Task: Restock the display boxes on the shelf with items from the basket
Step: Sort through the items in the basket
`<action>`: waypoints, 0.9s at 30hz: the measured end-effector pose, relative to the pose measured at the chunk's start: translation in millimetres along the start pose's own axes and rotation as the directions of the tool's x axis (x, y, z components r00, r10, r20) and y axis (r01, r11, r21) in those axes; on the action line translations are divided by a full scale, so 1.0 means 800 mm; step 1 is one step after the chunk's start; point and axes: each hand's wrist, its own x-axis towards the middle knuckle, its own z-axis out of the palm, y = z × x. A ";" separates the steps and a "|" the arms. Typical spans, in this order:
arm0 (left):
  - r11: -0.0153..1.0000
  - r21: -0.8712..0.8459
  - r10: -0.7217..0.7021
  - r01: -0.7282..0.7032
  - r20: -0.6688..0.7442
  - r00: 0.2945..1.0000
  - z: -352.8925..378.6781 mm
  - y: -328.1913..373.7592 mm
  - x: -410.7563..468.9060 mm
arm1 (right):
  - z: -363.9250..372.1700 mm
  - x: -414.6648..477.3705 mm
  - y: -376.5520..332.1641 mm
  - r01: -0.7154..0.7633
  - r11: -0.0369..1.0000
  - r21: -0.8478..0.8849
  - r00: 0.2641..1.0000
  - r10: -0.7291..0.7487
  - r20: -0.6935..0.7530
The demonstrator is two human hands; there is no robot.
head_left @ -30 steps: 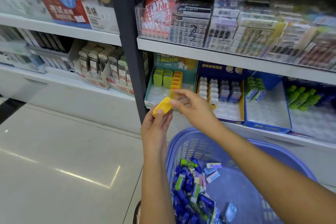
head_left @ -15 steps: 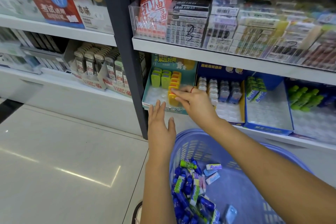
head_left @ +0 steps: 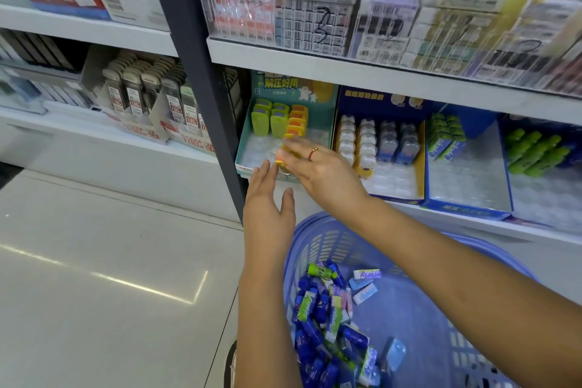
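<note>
basket [head_left: 315, 230] sits nearest, low at the front, with a heap of blue and green packs [head_left: 318, 324] in it. left hand [head_left: 267, 201] hangs above its rim, fingers straight and close together, holding nothing, tips just short of the front lip of the teal box [head_left: 248, 164]. right hand [head_left: 324, 170] reaches across over it, a ring on one finger. its fingers are smeared by motion over a yellow piece [head_left: 288, 143], and i cannot tell whether they pinch it or only press on it. that piece is inside the teal box, at the front of the orange row, with green pieces standing beside that row.

step in hand, as i judge it: seating the yellow piece in its slot, the end of one placement. next the right hand needs to come off it without tipping the row, then a hand goes down into the basket. the packs there look like those in the blue box [head_left: 466, 208] farther along the shelf [head_left: 472, 225], so the next reach likely goes that way.
</note>
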 end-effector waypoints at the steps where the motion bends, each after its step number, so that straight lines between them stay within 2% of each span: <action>1: 1.000 -0.001 -0.002 0.002 -0.001 1.000 -0.001 0.000 0.000 | -0.001 0.001 0.001 0.018 1.000 0.020 1.000 -0.018 0.024; 5: 1.000 0.019 -0.004 0.004 0.017 1.000 -0.003 -0.001 0.000 | -0.010 0.007 0.011 -0.030 0.998 0.055 1.000 0.030 0.003; 8: 0.999 0.043 -0.001 0.000 0.031 1.000 -0.002 0.000 0.000 | -0.021 0.018 0.014 -0.110 0.987 0.115 0.992 0.102 0.072; 12: 0.999 0.051 0.001 -0.003 0.039 0.999 -0.001 0.002 0.001 | -0.020 0.026 0.012 0.000 0.997 0.081 0.993 -0.010 0.121; 19: 0.995 0.095 0.017 -0.023 0.063 0.998 0.002 0.000 0.003 | -0.008 0.016 0.013 0.133 0.977 -0.165 0.988 -0.118 0.099; 23: 0.995 0.099 0.006 -0.014 0.082 0.997 0.000 -0.001 0.005 | -0.007 0.022 0.004 0.064 0.975 -0.214 0.960 -0.002 0.280; 27: 0.999 0.045 0.018 -0.020 0.054 0.998 -0.004 0.013 -0.001 | -0.015 0.029 0.002 0.053 0.963 -0.263 0.937 0.043 0.348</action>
